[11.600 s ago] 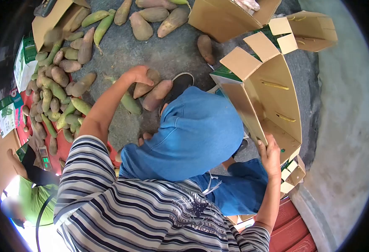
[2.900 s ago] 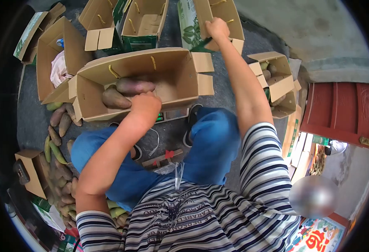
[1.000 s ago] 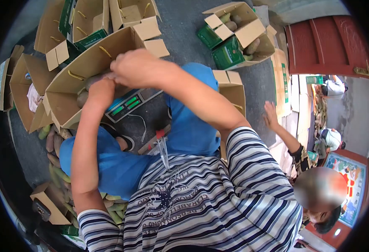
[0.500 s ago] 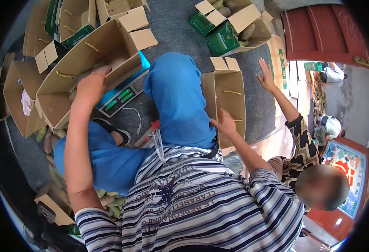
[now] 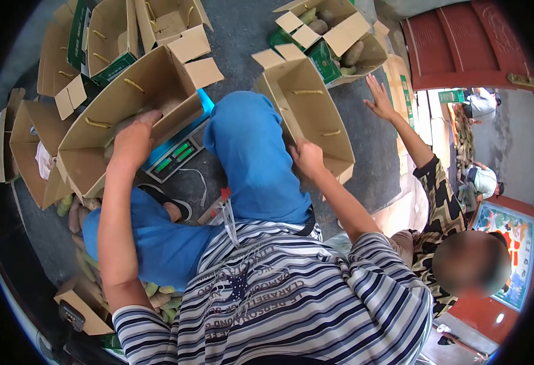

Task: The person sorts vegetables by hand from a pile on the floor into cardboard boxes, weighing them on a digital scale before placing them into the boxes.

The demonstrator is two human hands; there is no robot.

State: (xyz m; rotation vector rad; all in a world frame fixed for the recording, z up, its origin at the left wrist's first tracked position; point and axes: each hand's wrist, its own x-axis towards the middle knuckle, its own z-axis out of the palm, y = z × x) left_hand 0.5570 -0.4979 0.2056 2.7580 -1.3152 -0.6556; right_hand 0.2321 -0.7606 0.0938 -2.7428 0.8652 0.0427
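Observation:
My left hand (image 5: 134,143) reaches over the near wall of a large open carton (image 5: 99,137), its fingers curled on a pinkish-brown long piece of produce (image 5: 150,117) that resembles a sweet potato. That carton rests on a blue scale (image 5: 184,148) with lit green displays. My right hand (image 5: 308,159) is closed on the near wall of a second open carton (image 5: 312,115), thumb over the edge. This carton is tilted beside my right knee, with yellow rope handles and a bare inside.
More open cartons (image 5: 111,33) stand at upper left. A green-printed carton (image 5: 361,58) of produce sits at upper right. Loose produce (image 5: 160,299) lies by my left leg. Another person's raised hand (image 5: 379,100) is at right; further people (image 5: 481,181) work beyond.
My right hand has closed on the carton beside my knee. That carton has shifted up and left and turned, now overlapping the filled carton behind. My left hand stays at the produce.

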